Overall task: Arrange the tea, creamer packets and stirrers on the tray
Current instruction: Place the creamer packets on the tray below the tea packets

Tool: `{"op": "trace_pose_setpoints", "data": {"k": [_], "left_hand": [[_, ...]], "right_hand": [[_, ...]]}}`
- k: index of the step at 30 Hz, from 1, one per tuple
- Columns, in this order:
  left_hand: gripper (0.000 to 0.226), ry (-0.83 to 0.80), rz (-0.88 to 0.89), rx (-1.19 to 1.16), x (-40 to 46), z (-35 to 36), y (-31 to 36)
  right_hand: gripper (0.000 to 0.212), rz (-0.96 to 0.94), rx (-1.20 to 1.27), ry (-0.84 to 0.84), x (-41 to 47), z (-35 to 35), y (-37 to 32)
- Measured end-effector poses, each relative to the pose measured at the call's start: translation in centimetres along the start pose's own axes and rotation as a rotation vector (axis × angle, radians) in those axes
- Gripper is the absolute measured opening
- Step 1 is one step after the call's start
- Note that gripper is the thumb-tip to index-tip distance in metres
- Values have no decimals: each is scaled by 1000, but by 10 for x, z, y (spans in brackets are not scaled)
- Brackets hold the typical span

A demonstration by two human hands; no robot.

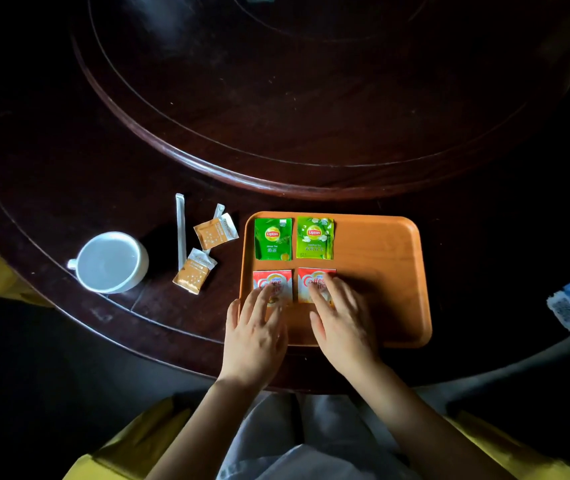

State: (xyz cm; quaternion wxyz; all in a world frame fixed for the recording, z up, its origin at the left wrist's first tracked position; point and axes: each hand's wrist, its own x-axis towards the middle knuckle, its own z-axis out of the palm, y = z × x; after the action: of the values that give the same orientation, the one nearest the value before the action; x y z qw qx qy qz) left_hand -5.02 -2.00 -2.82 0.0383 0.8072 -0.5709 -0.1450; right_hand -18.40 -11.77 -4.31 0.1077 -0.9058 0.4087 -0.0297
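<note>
With both hands flat on the tray (387, 271), left hand (256, 327) fingers spread on one red creamer packet (271, 280), right hand (340, 317) fingers spread on the other creamer packet (311, 278), nothing pinched. Two green tea bags (273, 239) lie just above. Stirrer (181, 230) and orange sachets (215, 233) lie on the worktop (69, 150); all look light, flimsy, slippery, best pinched at an edge.
</note>
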Motion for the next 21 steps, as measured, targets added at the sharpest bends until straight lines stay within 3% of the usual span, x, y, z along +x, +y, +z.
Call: {"op": "trace_pose_setpoints", "data": {"k": [21], "left_hand": [[49,28,-9,-35,-1,-1,-4]], "right_hand": [[44,-5,33,-16,-3,-3,2]]}}
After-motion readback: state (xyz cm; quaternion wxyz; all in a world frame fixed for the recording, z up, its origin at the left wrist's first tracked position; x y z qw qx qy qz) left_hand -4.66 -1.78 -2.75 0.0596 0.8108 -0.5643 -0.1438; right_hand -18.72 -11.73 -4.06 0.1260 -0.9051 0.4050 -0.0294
